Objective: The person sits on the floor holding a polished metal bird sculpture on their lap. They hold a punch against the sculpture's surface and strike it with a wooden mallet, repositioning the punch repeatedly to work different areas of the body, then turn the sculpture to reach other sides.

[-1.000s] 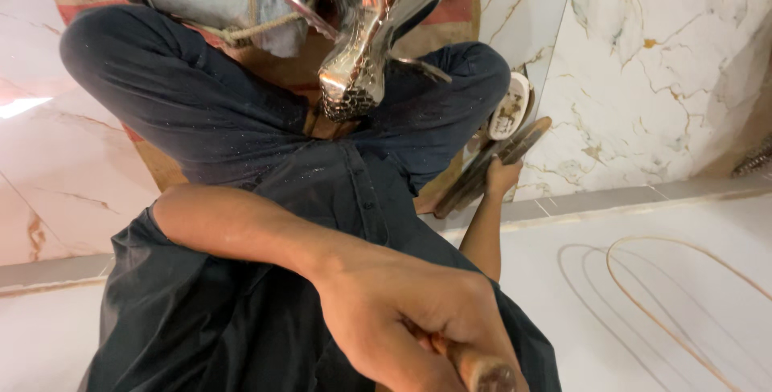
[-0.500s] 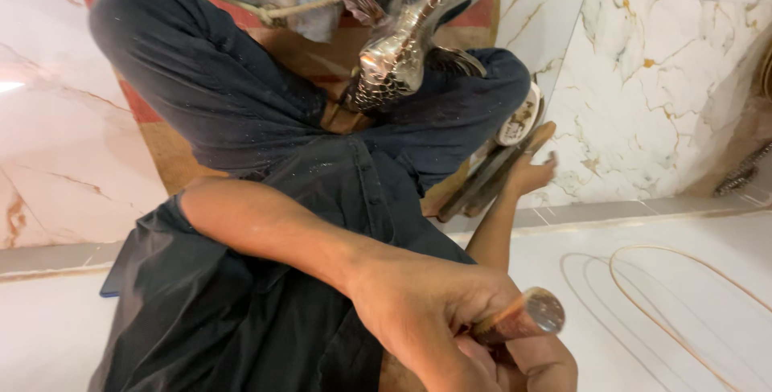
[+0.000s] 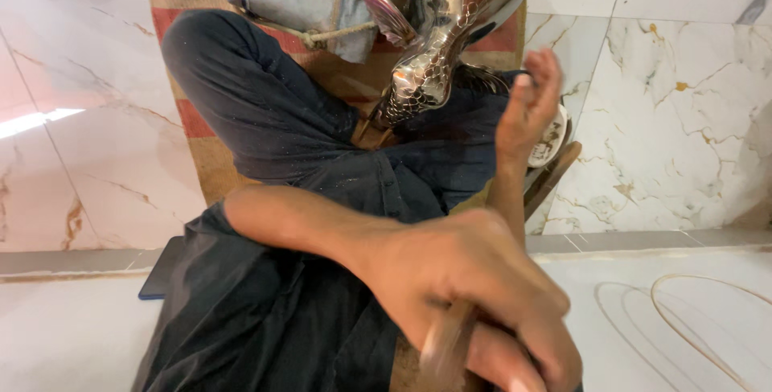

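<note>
A blurred wooden handle (image 3: 447, 349) is gripped by the left hand (image 3: 474, 295) at 6 o'clock, fingers wrapped round it. The right hand (image 3: 529, 106) is raised at 1 o'clock, fingers loosely spread, nothing held, just beside a shiny metal fish-shaped piece (image 3: 438, 46) at 12 o'clock, above crossed legs w/ dark trousers (image 3: 265, 119).
</note>
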